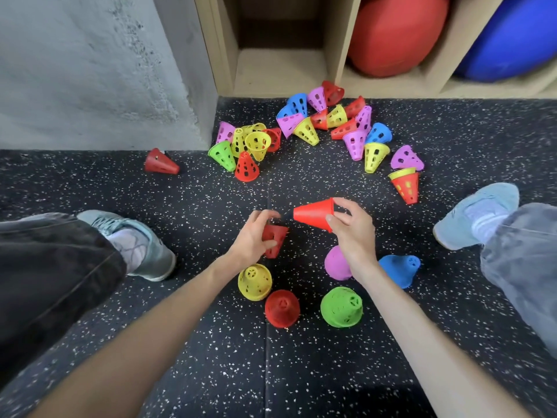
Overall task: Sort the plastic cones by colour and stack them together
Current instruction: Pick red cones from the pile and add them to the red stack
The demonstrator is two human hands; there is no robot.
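On the speckled floor [211,342], the left hand [251,236] grips a small red cone [275,241]; the right hand [352,233] holds a larger red cone [313,214].

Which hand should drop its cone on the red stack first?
Probably left. The left hand grips a red cone nearer the red stack; the right hand holds its cone higher, farther off.

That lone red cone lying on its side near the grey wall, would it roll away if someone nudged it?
Probably, but only in a curve: the lone red cone lies on its side, and its tapered shape would likely swing it round its narrow end. It looks like thin plastic with holes, so probably light and easily pushed. The speckled floor looks rubbery, which may slow it.
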